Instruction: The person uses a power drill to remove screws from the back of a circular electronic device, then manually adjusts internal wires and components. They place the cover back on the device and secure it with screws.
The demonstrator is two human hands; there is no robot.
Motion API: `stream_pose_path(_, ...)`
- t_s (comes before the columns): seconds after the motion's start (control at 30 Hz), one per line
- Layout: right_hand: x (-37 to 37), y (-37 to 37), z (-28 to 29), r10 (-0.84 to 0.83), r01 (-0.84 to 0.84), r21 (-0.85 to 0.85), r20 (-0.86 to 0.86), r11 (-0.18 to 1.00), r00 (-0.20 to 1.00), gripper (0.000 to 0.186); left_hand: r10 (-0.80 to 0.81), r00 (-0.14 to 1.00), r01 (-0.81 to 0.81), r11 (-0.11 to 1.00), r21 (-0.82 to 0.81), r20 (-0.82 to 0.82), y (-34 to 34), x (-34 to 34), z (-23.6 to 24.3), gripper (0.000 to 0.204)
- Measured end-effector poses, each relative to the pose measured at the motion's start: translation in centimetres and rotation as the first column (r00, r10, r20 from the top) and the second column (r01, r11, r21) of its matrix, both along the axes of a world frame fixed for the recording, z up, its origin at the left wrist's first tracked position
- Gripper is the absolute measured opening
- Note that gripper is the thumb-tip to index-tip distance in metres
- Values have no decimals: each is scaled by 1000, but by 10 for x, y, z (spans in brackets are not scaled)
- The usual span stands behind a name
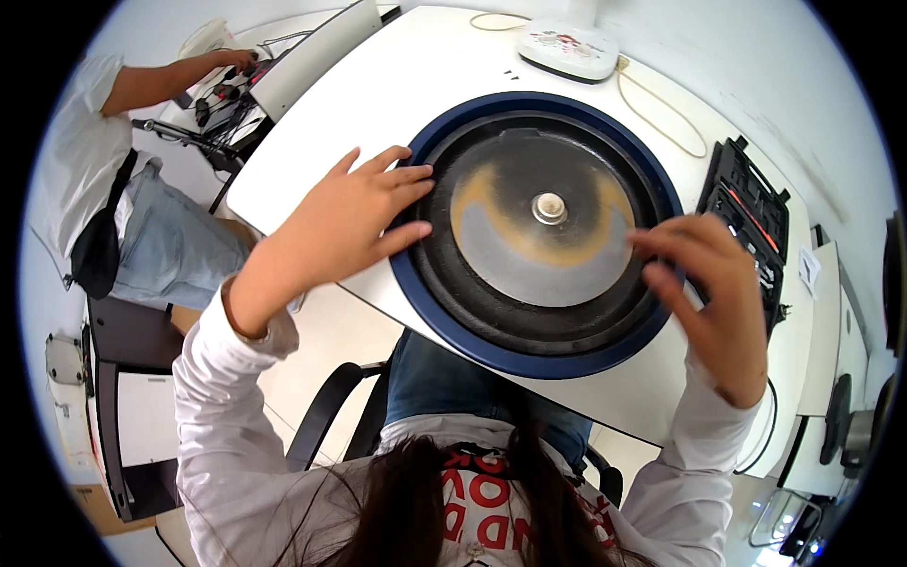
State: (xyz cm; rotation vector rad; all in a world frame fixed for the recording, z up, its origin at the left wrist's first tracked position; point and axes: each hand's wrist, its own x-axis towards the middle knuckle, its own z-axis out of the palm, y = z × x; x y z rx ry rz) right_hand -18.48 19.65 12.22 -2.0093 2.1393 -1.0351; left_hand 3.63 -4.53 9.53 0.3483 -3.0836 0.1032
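Note:
In front of me on the white table lies a round shell with a dark blue rim and a black inner ring. A grey metal disc, stained brown in a curved band, lies within the ring. From the disc's middle a pale round button stands up. My left hand rests on the left side of the rim, fingers spread and holding nothing. Over the right side hovers my right hand, slightly blurred; its thumb and forefinger are apart beside the disc's right edge, with nothing visible between them.
A white rounded cover with a floral print sits at the table's far edge, a few small screws beside it. To the right are a beige cable and an open black tool case. Another person works at the left.

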Motion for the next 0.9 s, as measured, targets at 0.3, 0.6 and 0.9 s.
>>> stream_pose_path(0.3, -63, -40, -55, -301, 316, 13, -271, 949, 914, 23, 8, 996, -10, 1000, -26, -84, -1, 2, -9, 39)
stream_pose_path(0.6, -69, -62, -78, -323, 394, -62, -693, 917, 645, 28, 55, 973, -20, 987, 157, -222, -8, -9, -17, 39)
stream_pose_path(0.9, -67, -65, -77, -332, 419, -66, -727, 905, 601, 22, 150, 949, 41, 812, 583, -276, -24, -13, -45, 61)
